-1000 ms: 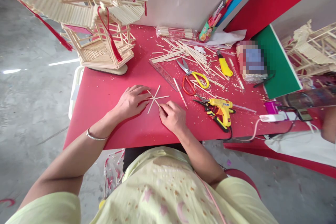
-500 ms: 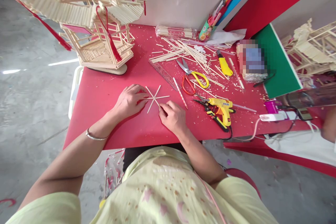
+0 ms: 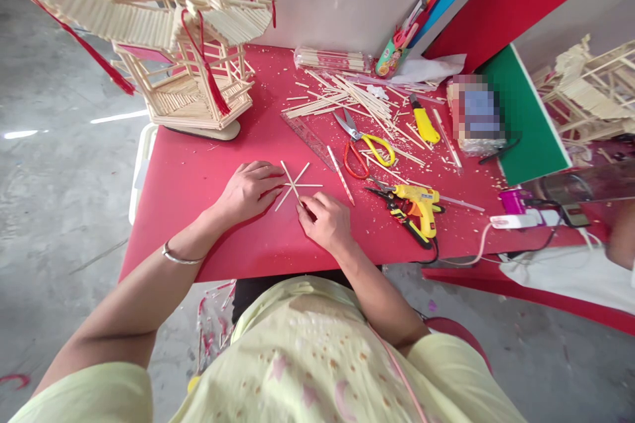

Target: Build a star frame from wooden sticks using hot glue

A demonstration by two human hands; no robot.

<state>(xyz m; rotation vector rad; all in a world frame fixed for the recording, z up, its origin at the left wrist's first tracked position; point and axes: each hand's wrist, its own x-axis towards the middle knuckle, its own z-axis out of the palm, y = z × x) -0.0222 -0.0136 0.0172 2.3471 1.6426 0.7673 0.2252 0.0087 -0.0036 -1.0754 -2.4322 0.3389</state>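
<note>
Head view: thin pale wooden sticks crossed in a star lie between both hands on the red table — left hand flat, fingertips pressing its left side; right hand pinching the near end.

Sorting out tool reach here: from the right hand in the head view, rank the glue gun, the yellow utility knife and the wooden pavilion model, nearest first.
From the right hand:
1. Glue gun, just to its right.
2. Yellow utility knife, farther back right.
3. Wooden pavilion model, far back left.

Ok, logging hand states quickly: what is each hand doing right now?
Left hand: open, fingers resting on the crossed sticks.
Right hand: closed, pinching the near end of one stick.
</note>
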